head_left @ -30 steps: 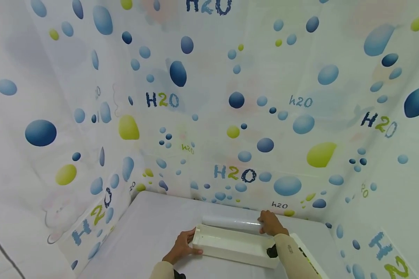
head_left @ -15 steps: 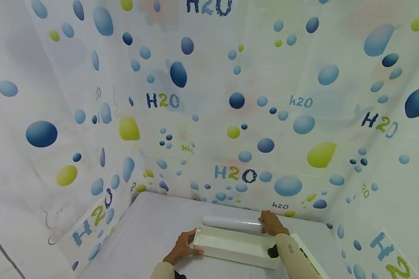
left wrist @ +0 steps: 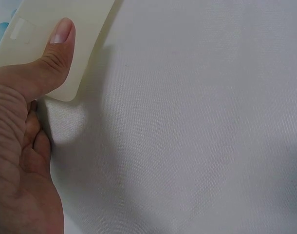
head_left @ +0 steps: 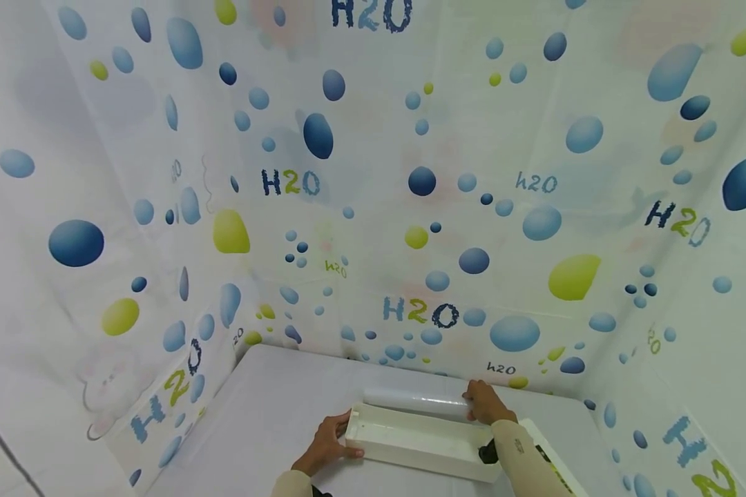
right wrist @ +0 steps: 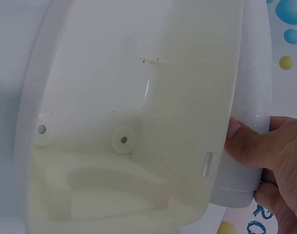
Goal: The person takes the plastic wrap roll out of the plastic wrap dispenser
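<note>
A long off-white plastic box (head_left: 423, 438), with its hollow side up, lies on the white-covered table. My left hand (head_left: 323, 445) grips its left end; in the left wrist view the thumb (left wrist: 61, 46) presses on the outer wall. Just behind the box and parallel to it lies a roll of clear film (head_left: 413, 400). Around the right end of that roll my right hand (head_left: 486, 402) is curled, the thumb (right wrist: 243, 144) between roll and box wall. Inside the box, the right wrist view shows a round boss (right wrist: 123, 140) with a hole.
A white strip-like piece with a dark slot and green marks (head_left: 553, 459) lies to the right, partly behind my right forearm. The white table (head_left: 273, 386) meets printed H2O curtains (head_left: 373, 207) at the back and sides.
</note>
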The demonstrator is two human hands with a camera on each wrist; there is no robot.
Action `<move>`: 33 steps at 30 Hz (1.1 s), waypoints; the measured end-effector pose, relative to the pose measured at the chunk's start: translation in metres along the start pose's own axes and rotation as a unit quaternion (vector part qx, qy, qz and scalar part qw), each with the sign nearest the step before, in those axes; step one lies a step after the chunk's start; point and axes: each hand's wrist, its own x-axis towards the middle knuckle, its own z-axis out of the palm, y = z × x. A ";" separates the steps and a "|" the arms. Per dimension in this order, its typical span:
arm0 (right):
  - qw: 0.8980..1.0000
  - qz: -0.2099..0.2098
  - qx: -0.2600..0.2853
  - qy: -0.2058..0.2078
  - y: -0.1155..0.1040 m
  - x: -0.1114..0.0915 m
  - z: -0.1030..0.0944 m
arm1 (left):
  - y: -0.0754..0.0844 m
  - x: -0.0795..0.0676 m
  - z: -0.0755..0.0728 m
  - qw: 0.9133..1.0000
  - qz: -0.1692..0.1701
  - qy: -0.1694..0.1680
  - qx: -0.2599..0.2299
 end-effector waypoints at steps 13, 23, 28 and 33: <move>1.000 -0.006 0.015 -0.007 0.014 0.006 0.010 | -0.013 0.002 0.001 0.999 -0.010 -0.010 -0.047; 0.999 0.017 0.042 -0.025 0.009 -0.002 0.010 | -0.007 0.000 -0.001 0.999 0.014 -0.013 -0.030; 0.998 0.018 0.051 -0.022 0.011 -0.003 0.012 | -0.006 0.000 -0.001 1.000 0.012 -0.013 -0.020; 0.999 0.002 0.043 -0.016 0.015 -0.001 0.014 | -0.011 0.002 0.001 1.000 -0.011 -0.004 -0.023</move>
